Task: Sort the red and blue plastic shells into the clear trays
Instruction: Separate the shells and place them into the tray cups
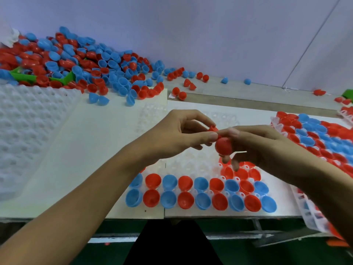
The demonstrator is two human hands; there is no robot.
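Both hands meet above the clear tray (183, 161) — left hand (183, 134) and right hand (254, 144) each pinch a red shell (223, 145), grip closed.

two hands (183, 134), perhaps four trays (183, 165)

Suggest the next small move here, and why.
Probably pull the two red shells apart: both hands, left and right, pinch them above the tray, whose upper pockets are unfilled.
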